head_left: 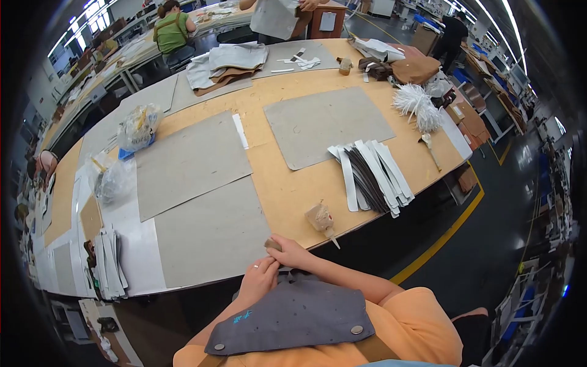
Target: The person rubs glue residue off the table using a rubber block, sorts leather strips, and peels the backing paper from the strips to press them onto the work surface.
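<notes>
My left hand, with a ring on one finger, is closed and touches my right hand at the table's front edge. Between the fingers of my right hand shows a small brownish piece; what it is I cannot make out. What my left fingers hold, if anything, is hidden. Just behind the hands lies a grey sheet. To their right a glue bottle lies with its nozzle over the table edge.
Bundled white and dark strips lie right of the bottle. Grey boards cover parts of the table. Plastic bags stand at the left, a white stringy bunch at the right. A person stands across the table.
</notes>
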Tool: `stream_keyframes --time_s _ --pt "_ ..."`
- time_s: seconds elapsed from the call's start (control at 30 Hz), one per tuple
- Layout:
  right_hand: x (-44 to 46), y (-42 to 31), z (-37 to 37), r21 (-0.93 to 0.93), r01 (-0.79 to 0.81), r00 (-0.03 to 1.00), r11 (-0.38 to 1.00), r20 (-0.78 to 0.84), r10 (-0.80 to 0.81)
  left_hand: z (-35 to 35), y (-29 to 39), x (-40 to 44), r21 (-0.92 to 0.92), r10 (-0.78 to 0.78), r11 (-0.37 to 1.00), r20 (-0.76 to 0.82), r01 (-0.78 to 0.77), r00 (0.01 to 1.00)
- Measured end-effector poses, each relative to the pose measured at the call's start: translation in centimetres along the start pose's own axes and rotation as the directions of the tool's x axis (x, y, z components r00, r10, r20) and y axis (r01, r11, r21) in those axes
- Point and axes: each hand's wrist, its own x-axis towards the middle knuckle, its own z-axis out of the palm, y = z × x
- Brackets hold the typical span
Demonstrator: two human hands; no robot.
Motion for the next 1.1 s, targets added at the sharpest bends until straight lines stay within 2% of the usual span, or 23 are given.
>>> stream_keyframes --time_s 0.17,0.23,0.3,0.33,0.37,0.4,0.47,0.53,0.63,0.7,0.8,0.9,1.0,1.1 --pt "-1.0 -1.4 0.0 -0.024 -0.018 1.000 1.000 0.023 0.019 0.0 0.3 -0.4 0.000 -0.124 0.992 0.044 0.124 0.991" --pt "-0.9 -1.0 -0.2 -0.075 0.062 0.997 0.995 -0.044 -0.066 -0.5 0.6 -0.1 0.008 -0.166 0.986 0.063 0.166 0.984" --pt "-0.6 -1.4 -1.1 -0.008 0.066 0.994 0.998 -0.082 -0.066 -1.1 0.8 0.7 0.118 -0.104 0.988 0.006 0.102 0.995" --pt "-0.4 -1.4 -1.5 0.069 0.051 0.991 0.996 -0.125 -0.042 -1.5 1.2 0.8 0.221 -0.115 0.969 0.027 0.106 0.993" --pt "-0.2 -1.1 -2.2 0.128 -0.021 0.995 0.992 -0.093 0.033 -1.7 1.5 1.2 0.321 -0.122 0.942 0.053 0.099 0.991" --pt "-0.2 -1.0 -2.9 0.080 0.020 0.991 0.997 -0.133 -0.009 -1.8 1.7 1.3 0.352 -0.170 0.927 0.092 0.128 0.981" --pt "-1.1 -3.4 -4.2 0.183 0.032 0.985 0.983 -0.174 0.000 -1.4 1.8 0.8 0.477 -0.247 0.869 0.187 0.132 0.951" --pt "-1.5 -2.7 -4.8 0.202 0.048 0.980 0.978 -0.197 -0.008 -1.2 1.9 0.5 0.506 -0.260 0.854 0.211 0.122 0.942" --pt "-2.4 -3.2 -4.6 0.251 0.017 0.980 0.968 -0.194 0.033 -0.4 1.9 0.2 0.415 -0.260 0.896 0.197 0.160 0.945" --pt "-2.7 -3.3 -4.1 0.281 0.016 0.979 0.959 -0.202 0.043 -0.5 1.9 0.4 0.484 -0.266 0.867 0.254 0.116 0.930" --pt "-2.9 -3.4 -3.9 0.191 0.041 0.976 0.981 -0.219 0.002 -0.4 1.6 0.8 0.530 -0.265 0.844 0.288 0.077 0.920" --pt "-2.8 -2.6 -4.2 0.053 0.154 0.961 0.987 -0.240 -0.137 -0.2 1.5 1.0 0.522 -0.264 0.849 0.288 0.080 0.920" --pt "-2.9 -2.4 -4.6 0.121 0.110 0.962 0.987 -0.263 -0.075 0.0 1.2 1.0 0.469 -0.288 0.874 0.285 0.129 0.914" --pt "-3.2 -1.9 -4.9 0.087 0.112 0.958 0.990 -0.274 -0.084 0.3 1.1 0.9 0.432 -0.294 0.888 0.274 0.156 0.916"
